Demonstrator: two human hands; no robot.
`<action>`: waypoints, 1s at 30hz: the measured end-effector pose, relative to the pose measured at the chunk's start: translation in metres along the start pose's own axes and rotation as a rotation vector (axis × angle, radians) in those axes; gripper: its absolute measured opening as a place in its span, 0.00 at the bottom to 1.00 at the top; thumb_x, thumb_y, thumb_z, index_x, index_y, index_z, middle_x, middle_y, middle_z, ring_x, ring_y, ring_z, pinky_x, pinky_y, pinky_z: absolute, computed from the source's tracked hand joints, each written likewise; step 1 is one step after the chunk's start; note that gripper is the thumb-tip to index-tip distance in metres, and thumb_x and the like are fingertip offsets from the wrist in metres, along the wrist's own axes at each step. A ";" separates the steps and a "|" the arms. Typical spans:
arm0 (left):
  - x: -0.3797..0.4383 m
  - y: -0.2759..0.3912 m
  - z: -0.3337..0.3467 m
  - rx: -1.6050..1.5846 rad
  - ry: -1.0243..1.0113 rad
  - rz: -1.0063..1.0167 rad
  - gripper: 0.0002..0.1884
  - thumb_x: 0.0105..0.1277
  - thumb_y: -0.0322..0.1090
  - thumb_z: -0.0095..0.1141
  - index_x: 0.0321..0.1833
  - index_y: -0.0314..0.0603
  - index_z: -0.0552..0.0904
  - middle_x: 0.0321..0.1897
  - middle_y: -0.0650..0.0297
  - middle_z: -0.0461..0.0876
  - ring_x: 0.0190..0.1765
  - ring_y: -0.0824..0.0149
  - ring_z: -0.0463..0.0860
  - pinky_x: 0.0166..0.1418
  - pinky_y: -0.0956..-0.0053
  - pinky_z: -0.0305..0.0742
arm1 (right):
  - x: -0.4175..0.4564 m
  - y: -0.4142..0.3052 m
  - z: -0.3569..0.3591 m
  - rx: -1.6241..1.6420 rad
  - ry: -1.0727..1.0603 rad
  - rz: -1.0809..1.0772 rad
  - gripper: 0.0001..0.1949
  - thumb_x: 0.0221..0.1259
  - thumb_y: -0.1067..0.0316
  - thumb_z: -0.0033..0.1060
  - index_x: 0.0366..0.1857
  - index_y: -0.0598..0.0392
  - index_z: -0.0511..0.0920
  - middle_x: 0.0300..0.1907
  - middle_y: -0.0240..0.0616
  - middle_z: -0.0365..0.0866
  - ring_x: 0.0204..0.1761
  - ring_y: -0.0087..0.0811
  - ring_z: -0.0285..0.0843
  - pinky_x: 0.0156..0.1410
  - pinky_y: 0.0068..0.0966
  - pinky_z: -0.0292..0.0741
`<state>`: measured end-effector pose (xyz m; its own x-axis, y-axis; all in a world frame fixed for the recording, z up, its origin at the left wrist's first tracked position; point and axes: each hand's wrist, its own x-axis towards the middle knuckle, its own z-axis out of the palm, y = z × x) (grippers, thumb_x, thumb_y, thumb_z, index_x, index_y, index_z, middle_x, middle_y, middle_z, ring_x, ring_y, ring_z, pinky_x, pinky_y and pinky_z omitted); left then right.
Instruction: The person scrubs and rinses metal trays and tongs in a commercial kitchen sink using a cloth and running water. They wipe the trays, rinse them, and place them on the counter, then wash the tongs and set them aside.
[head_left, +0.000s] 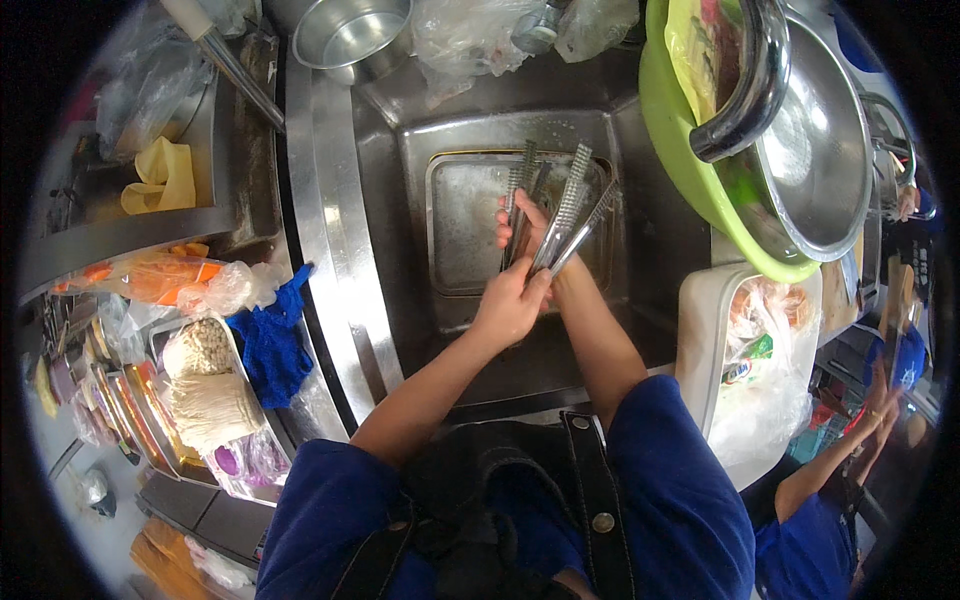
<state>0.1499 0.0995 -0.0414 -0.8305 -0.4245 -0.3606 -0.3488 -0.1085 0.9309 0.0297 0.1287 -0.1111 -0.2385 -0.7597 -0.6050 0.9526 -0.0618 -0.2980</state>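
Metal food tongs with ridged ends are in both hands, over a steel sink (645, 225). My left hand (510, 304) is closed round the lower ends of tongs (566, 202) that fan up to the right. Just beyond it, my right hand (529, 221) grips more tongs (516, 184), its fingers wrapped round them. The two hands are close together, and the left one partly hides the right wrist. Under them, a rectangular metal tray (461, 225) lies on the sink bottom, looking wet.
A green basin (675, 150) with a steel bowl (814, 157) stands at the right, beneath a curved metal pipe (750, 97). Nearer is a white plastic tub (701, 352) with bags. A steel pot (352, 37) and blue cloth (274, 337) are left. Another person (810, 532) works at far right.
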 end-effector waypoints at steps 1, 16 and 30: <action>-0.003 0.002 -0.003 0.216 0.188 0.221 0.15 0.65 0.36 0.51 0.51 0.35 0.71 0.25 0.60 0.78 0.27 0.66 0.78 0.32 0.71 0.74 | -0.001 0.002 0.002 0.091 -0.034 0.030 0.15 0.61 0.52 0.58 0.35 0.53 0.71 0.27 0.34 0.73 0.24 0.26 0.68 0.30 0.27 0.71; 0.020 -0.022 -0.039 -0.382 0.066 -0.525 0.22 0.65 0.57 0.49 0.41 0.44 0.76 0.17 0.72 0.66 0.15 0.78 0.60 0.16 0.81 0.54 | 0.068 -0.026 -0.134 -1.470 0.808 -0.697 0.26 0.62 0.49 0.50 0.55 0.60 0.70 0.55 0.55 0.70 0.55 0.48 0.69 0.59 0.40 0.68; 0.022 -0.043 -0.044 -0.450 0.146 -0.535 0.15 0.62 0.39 0.57 0.43 0.31 0.77 0.29 0.61 0.80 0.28 0.72 0.77 0.30 0.77 0.70 | -0.035 0.012 -0.011 -0.997 0.032 -0.293 0.13 0.48 0.62 0.62 0.36 0.57 0.81 0.39 0.34 0.81 0.41 0.31 0.76 0.49 0.34 0.73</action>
<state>0.1652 0.0554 -0.0870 -0.5176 -0.3222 -0.7926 -0.4530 -0.6827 0.5733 0.0476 0.1614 -0.1016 -0.4543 -0.7829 -0.4250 0.2708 0.3332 -0.9031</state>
